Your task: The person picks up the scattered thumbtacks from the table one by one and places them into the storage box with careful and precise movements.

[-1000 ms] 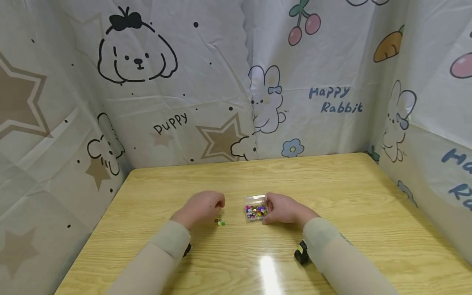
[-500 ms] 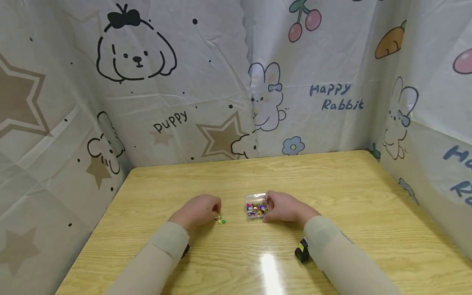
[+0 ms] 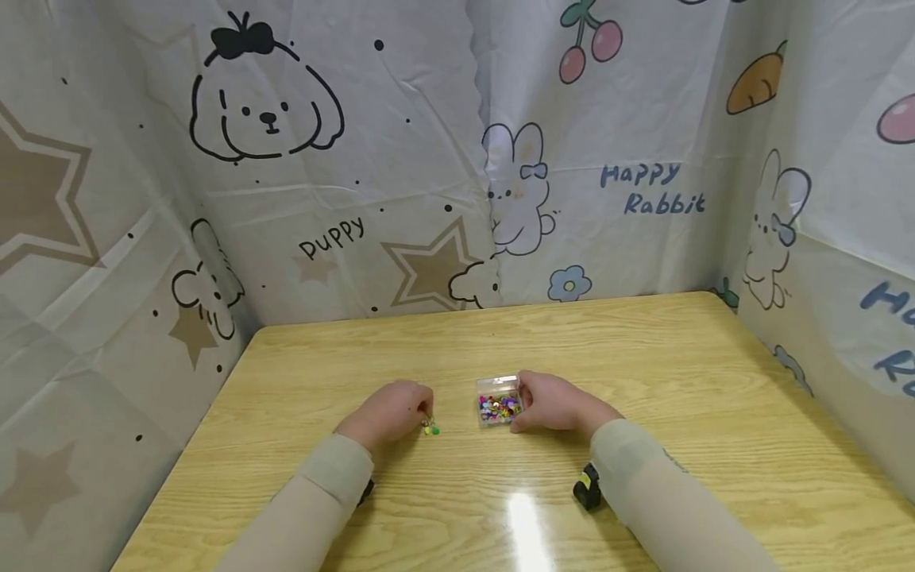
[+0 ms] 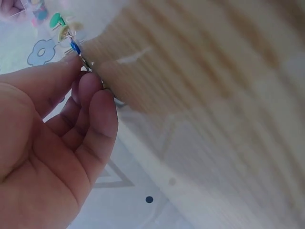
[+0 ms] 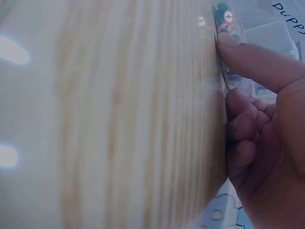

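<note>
Thumb and fingertips of my left hand [image 3: 391,411] come together at a small pile of coloured thumbtacks [image 3: 430,427] on the table. Up close in the left wrist view, a green thumbtack [image 4: 55,20] and a blue thumbtack [image 4: 75,46] show just beyond the thumb tip; those between the fingertips are mostly hidden. A small clear plastic box [image 3: 488,382] stands right of the pile, its lid raised at the back, with many coloured metallic thumbtacks [image 3: 498,408] inside. My right hand [image 3: 556,402] grips the box by its right side, thumb at the front corner.
Both hands work over a wood-grain table [image 3: 643,342]. A printed curtain [image 3: 400,143] encloses its back and sides. A black wrist device [image 3: 588,487] sits under the right sleeve, and a bright reflection lies near the table's front.
My left hand's fingertips have come down and closed in on the thumbtack pile, which they now partly cover. The right hand and box stay nearly in place.
</note>
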Tool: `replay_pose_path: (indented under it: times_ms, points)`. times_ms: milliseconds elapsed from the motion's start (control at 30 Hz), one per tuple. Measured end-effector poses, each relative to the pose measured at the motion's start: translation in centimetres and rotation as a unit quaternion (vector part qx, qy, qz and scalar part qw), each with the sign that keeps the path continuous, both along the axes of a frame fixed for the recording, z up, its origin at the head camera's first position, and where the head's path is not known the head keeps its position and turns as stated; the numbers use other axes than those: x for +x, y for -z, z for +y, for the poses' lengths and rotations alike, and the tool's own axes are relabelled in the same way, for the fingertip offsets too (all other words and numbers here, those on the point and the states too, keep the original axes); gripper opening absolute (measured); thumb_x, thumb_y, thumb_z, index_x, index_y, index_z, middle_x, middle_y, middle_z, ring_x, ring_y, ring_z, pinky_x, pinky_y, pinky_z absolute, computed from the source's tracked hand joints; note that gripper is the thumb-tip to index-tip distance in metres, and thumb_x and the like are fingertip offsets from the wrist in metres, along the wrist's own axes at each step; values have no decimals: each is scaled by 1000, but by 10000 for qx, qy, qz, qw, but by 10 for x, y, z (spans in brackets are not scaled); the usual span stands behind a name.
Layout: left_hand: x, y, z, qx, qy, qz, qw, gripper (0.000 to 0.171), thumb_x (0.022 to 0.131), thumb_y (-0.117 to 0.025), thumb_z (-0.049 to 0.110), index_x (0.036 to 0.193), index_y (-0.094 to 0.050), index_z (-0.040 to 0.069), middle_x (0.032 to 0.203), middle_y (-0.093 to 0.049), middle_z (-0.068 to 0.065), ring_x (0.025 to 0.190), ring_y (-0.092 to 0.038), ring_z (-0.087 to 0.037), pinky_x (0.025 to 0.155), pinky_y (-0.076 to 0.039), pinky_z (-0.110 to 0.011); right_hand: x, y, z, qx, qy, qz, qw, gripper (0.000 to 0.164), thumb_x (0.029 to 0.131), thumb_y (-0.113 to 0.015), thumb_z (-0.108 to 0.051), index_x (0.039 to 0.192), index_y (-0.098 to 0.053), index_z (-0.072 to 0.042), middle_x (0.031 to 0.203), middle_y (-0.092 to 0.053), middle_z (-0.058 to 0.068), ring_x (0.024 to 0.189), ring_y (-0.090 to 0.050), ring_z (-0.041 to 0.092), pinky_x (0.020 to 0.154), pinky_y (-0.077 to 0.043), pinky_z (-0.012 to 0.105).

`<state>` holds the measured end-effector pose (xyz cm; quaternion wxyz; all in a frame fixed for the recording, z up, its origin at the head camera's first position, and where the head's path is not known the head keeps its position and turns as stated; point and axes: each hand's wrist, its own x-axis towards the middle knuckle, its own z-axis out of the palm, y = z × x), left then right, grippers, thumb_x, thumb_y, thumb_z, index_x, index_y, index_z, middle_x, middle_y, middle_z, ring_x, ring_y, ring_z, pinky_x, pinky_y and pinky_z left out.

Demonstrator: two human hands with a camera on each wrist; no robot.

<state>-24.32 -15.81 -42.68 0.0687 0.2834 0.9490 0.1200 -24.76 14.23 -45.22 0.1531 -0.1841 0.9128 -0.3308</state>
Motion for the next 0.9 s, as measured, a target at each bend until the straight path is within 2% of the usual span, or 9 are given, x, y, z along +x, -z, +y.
replay_pose_path:
  times_ms: [300, 500, 900]
  points:
    - [0, 2, -2, -5, -163, -68, 9998, 21, 94, -60, -5, 86, -63, 15, 83, -60, 4, 78, -54, -14, 74, -48, -35, 2, -2, 0, -42, 22, -58, 10000, 43, 79, -88, -29, 98, -55, -11, 78, -56, 3, 67, -49, 16, 63, -41, 34]
    - [2, -1, -3, -30, -236, -126, 9996, 23, 93, -55, -7, 87, -64, 13, 84, -61, 3, 79, -55, -15, 75, -49, -36, 2, -3, 0, -29, 43, -48, 10000, 43, 78, -88, -30, 99, -55, -12, 79, -57, 3, 67, -49, 16, 63, -41, 34]
    - [0, -1, -2, 38, -173, -48, 9998, 24, 92, -53, -8, 86, -64, 13, 82, -60, 5, 77, -54, -14, 73, -49, -35, 1, -2, 0, -57, -10, -38, 10000, 42, 79, -88, -30, 98, -55, -12, 78, -56, 3, 67, -49, 16, 63, -41, 34]
